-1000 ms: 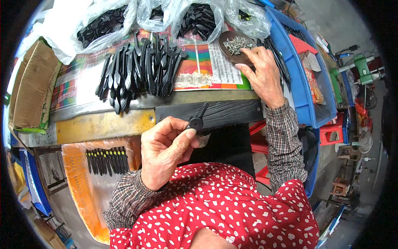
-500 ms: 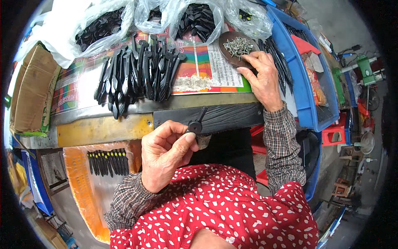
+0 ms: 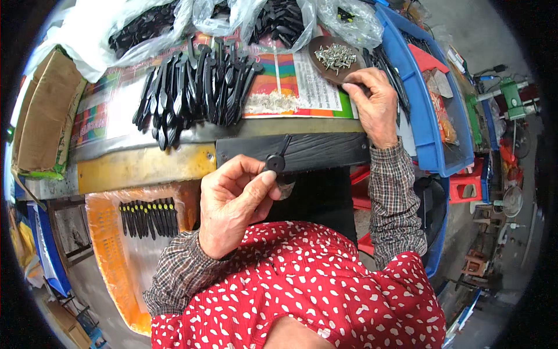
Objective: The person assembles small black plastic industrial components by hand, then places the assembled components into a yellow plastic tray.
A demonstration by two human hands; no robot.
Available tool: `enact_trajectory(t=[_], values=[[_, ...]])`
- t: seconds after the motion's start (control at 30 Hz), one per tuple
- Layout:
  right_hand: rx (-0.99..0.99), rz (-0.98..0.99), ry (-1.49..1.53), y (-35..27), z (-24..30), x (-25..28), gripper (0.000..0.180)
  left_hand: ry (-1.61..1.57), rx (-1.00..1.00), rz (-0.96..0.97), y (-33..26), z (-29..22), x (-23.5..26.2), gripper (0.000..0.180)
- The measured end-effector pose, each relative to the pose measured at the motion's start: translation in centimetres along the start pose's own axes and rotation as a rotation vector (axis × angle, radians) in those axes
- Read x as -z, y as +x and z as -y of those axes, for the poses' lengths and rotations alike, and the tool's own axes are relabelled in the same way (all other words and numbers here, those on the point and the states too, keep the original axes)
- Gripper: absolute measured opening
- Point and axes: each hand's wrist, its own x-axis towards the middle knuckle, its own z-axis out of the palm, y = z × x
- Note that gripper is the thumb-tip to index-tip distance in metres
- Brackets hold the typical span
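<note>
1. While pinching a small black plastic part [image 3: 278, 158] between thumb and curled fingers, left hand [image 3: 235, 203] held close above the lap, just in front of the dark block [image 3: 296, 152] at the bench edge; probably kept there so the round end with its thin stem sits at easy working height.
2. Right hand [image 3: 372, 103] stretched forward, fingers bent down at the near rim of a brown dish [image 3: 318, 47] heaped with small metal pins [image 3: 335, 56]; cannot tell whether a pin is already gripped, fingertips hidden against the rim.
3. Dish parked on the coloured printed sheet [image 3: 290, 84], within short reach of the right hand, likely so pins come to hand without leaning.
4. Heap of long black plastic pieces [image 3: 195, 87] spread left of centre on the bench, with clear bags [image 3: 273, 17] of more black pieces behind.
5. Orange sack [image 3: 125, 232] open low on the left, holding a row of black pieces with yellow tips [image 3: 148, 215].
6. Blue bin [image 3: 430, 116] along the right, cardboard box [image 3: 40, 116] at far left.
</note>
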Motion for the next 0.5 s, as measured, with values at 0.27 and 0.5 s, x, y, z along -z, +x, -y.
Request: enact_trajectory(t=[0.27,0.5], values=[[-0.042,0.104,0.486,-3.6,8.9,1.1,0.012,-0.042,0.005,-0.016,-0.3,0.2,-0.1,0.008],[0.052,0.132,0.569,-5.7,12.4,-0.1,0.017,-0.046,0.006,-0.005,-1.1,0.3,-0.1,0.009]])
